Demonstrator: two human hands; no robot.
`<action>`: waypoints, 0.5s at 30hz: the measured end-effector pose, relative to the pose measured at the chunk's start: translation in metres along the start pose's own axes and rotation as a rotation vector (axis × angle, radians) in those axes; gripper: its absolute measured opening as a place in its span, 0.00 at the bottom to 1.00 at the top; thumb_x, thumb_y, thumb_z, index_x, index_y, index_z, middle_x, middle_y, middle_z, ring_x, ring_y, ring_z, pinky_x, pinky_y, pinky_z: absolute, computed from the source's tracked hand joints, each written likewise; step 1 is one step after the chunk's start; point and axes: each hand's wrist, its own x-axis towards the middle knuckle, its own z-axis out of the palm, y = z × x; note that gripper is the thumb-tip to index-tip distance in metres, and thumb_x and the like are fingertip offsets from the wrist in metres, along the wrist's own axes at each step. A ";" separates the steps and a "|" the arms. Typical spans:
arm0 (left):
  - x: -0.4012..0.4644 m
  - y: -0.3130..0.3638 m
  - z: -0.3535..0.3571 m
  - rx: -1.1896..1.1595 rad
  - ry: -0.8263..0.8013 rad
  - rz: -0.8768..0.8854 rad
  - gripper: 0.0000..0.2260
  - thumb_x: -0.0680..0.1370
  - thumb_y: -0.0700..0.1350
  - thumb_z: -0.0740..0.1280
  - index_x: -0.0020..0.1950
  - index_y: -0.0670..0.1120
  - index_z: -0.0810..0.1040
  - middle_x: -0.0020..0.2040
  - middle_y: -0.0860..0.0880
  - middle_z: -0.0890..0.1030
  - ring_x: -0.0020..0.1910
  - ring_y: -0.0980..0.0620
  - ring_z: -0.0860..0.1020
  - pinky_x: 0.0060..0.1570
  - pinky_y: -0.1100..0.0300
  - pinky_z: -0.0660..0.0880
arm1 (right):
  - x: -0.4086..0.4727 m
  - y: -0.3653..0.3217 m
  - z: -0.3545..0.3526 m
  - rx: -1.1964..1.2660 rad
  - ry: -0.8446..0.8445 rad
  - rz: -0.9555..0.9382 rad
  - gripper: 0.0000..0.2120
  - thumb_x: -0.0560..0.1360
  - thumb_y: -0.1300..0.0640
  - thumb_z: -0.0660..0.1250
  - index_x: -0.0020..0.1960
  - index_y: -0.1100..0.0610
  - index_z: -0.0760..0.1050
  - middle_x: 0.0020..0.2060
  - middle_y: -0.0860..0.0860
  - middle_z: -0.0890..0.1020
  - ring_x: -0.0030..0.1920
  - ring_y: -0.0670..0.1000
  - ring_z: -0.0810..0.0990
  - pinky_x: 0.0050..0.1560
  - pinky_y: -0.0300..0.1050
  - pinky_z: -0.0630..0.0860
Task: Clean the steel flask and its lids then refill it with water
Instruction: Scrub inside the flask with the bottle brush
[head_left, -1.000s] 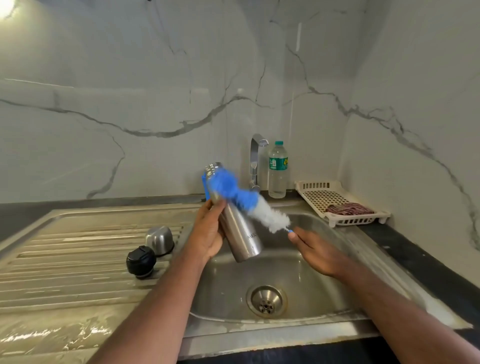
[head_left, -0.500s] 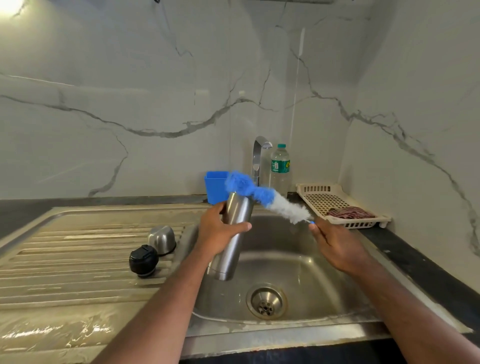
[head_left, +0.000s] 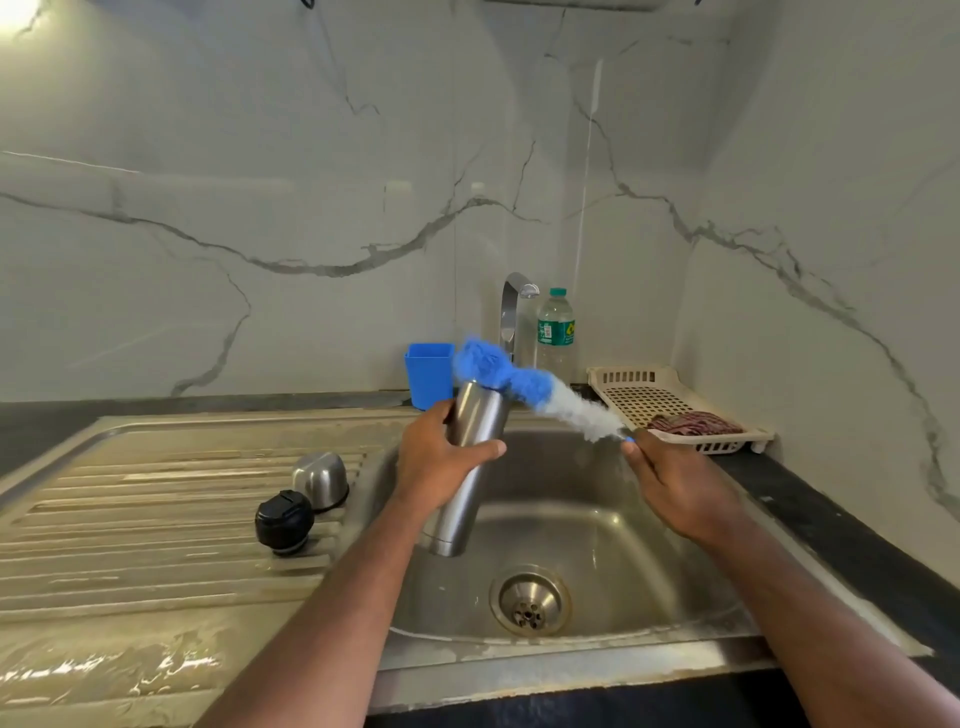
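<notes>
Steel flask (head_left: 470, 467) gripped by left hand (head_left: 441, 457), brush (head_left: 524, 387) at its mouth

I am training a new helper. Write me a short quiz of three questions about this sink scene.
1. True or false: the left hand holds the flask.
2. Which hand holds the brush? A) left B) right
3. Where do the two lids, black and steel, rest?

Key: 1 true; 2 B; 3 on the ribbed drainboard, beside the sink basin.
</notes>
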 end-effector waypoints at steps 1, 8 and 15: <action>0.002 -0.002 -0.006 0.011 0.032 -0.002 0.28 0.66 0.52 0.83 0.63 0.48 0.78 0.50 0.56 0.80 0.46 0.60 0.78 0.42 0.66 0.72 | -0.003 0.007 -0.005 -0.017 0.001 0.014 0.17 0.82 0.38 0.46 0.48 0.46 0.68 0.37 0.46 0.78 0.38 0.51 0.77 0.36 0.48 0.71; -0.004 0.003 0.002 0.003 -0.012 0.002 0.27 0.66 0.51 0.83 0.60 0.52 0.77 0.49 0.58 0.79 0.46 0.59 0.79 0.45 0.61 0.77 | 0.003 -0.025 0.008 0.004 0.000 -0.016 0.15 0.85 0.43 0.50 0.53 0.48 0.72 0.37 0.45 0.76 0.37 0.48 0.73 0.32 0.44 0.62; -0.001 -0.004 -0.011 -0.567 -0.115 -0.251 0.28 0.68 0.46 0.82 0.64 0.49 0.75 0.56 0.46 0.84 0.52 0.49 0.84 0.47 0.55 0.79 | -0.006 -0.009 0.000 0.224 -0.069 0.050 0.15 0.85 0.42 0.51 0.49 0.44 0.74 0.38 0.42 0.78 0.42 0.50 0.78 0.39 0.44 0.69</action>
